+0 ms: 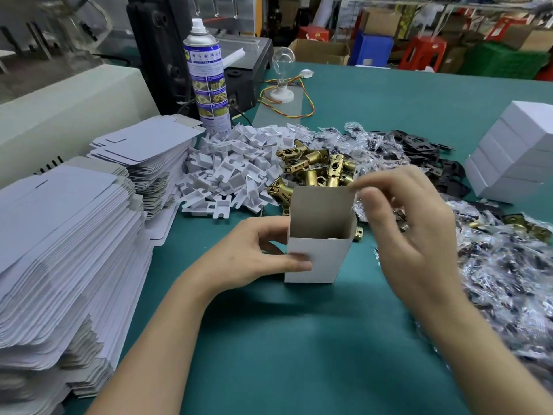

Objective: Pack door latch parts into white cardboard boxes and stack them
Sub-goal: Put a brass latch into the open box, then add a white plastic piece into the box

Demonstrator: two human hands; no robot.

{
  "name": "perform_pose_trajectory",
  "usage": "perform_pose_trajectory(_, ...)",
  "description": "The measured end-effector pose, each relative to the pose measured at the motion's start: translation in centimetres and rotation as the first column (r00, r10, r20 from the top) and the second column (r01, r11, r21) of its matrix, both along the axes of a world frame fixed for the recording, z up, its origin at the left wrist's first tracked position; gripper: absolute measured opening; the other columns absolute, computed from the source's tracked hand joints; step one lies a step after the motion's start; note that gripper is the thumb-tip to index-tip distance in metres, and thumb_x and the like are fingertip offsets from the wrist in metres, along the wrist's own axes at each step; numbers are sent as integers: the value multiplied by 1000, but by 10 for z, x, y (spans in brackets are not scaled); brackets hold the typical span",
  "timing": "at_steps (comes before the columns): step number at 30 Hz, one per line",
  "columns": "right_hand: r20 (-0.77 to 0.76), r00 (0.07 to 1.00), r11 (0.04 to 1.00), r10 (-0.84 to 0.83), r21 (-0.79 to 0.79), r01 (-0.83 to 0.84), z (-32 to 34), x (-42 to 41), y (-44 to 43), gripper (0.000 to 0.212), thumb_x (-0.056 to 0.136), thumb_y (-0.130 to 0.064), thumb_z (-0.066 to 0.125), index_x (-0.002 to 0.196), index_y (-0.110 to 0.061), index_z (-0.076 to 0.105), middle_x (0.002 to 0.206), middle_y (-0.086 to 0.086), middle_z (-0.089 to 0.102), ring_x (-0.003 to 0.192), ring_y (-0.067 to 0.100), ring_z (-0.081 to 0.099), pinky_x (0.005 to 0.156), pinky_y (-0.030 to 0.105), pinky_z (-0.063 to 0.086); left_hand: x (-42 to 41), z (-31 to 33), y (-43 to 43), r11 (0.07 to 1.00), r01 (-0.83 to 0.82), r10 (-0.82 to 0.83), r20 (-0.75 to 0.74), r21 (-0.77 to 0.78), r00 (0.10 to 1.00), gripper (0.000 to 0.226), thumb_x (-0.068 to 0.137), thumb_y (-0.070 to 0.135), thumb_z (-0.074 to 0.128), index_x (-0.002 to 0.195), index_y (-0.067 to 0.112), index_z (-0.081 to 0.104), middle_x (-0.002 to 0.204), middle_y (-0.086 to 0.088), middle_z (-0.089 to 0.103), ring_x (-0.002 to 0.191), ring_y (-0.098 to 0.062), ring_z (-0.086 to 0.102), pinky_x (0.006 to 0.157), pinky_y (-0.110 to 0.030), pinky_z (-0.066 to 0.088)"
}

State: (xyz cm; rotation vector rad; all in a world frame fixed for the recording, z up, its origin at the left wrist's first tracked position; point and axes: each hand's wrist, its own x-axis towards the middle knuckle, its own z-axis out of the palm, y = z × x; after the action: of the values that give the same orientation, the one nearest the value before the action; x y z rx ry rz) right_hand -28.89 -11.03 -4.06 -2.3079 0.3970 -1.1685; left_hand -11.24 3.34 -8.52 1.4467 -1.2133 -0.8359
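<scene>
The white box point(317, 259) stands upright with its top open on the green table point(299, 354), just before the brass latches point(311, 166). The left hand point(248, 259) grips its left side, thumb on the front. The right hand point(413, 232) is at the raised flap's corner (fingers curled and blurred; I cannot tell if they pinch it).

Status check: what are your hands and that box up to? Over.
Left hand grips open box, upright on table. Right hand at its raised flap, grip blurred. Nothing blocking the mouth.
</scene>
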Motion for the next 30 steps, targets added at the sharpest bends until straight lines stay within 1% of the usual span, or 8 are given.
perform_pose_trajectory(5, -6, 982, 901, 191, 397, -173, -43, 2, 17, 69, 82, -53, 68, 140, -27, 41, 122, -19, 63, 119, 12, 61, 97, 24, 46, 11, 0, 8, 998, 53, -50, -108, 25, 993, 35, 94, 27, 78, 128, 28, 72, 127, 0, 75, 120, -16, 69, 102, -32, 55)
perform_pose_trajectory(8, -26, 964, 861, 263, 458, -223, -57, 8, 17, 71, 76, -47, 80, 135, -30, 44, 121, -26, 65, 113, 2, 64, 91, 12, 45, 23, 3, 11, 972, -217, 195, -206, -90, 959, 29, 94, 56, 69, 115, 39, 78, 115, 4, 79, 104, -11, 74, 82, -28, 59)
perform_pose_trajectory(10, -30, 958, 854, 284, 462, -238, -64, 7, 17, 65, 76, -39, 85, 130, -34, 49, 119, -27, 67, 110, -3, 65, 88, 8, 45, 31, 0, 9, 845, -517, 497, -153, -138, 854, 19, 102, 38, 59, 103, 40, 78, 105, 5, 79, 90, -9, 72, 69, -26, 54)
perform_pose_trajectory(13, -35, 953, 848, 301, 468, -251, -65, 5, 19, 58, 76, -38, 84, 122, -53, 51, 118, -32, 67, 109, -9, 64, 83, 3, 44, 44, -15, 9, 579, -799, 800, 303, -165, 518, 30, 100, 8, 55, 105, 32, 73, 113, 4, 69, 104, -17, 62, 90, -42, 54)
perform_pose_trajectory(15, -32, 956, 851, 292, 465, -245, -64, 4, 21, 56, 79, -39, 81, 122, -57, 50, 119, -34, 66, 110, -12, 62, 84, 2, 43, 45, -23, 11, 520, -835, 749, 567, -181, 343, 32, 95, 1, 55, 117, 17, 73, 124, -7, 61, 119, -29, 50, 105, -48, 45)
perform_pose_trajectory(19, -40, 959, 860, 281, 453, -233, -64, 0, 20, 53, 82, -47, 77, 126, -47, 49, 122, -32, 65, 114, -7, 62, 85, 3, 43, 43, -27, 12, 522, -853, 548, 773, -18, 319, 34, 99, 10, 57, 130, 9, 70, 146, -14, 57, 137, -38, 39, 111, -54, 34)
perform_pose_trajectory(23, -81, 959, 867, 272, 453, -207, -65, -3, 17, 59, 79, -54, 76, 130, -46, 47, 125, -26, 65, 122, 7, 61, 96, 19, 45, 41, -24, 14, 498, -867, 533, 791, -4, 302, 31, 102, 16, 57, 129, 13, 73, 143, -7, 63, 139, -32, 43, 110, -53, 32)
perform_pose_trajectory(30, -82, 961, 870, 263, 451, -200, -64, -4, 18, 59, 80, -52, 76, 132, -41, 48, 125, -24, 65, 121, 10, 61, 99, 25, 46, 40, -16, 18, 472, -856, 648, 741, -210, 175, 15, 92, 11, 72, 101, 22, 76, 100, -2, 78, 105, -36, 62, 87, -47, 41)
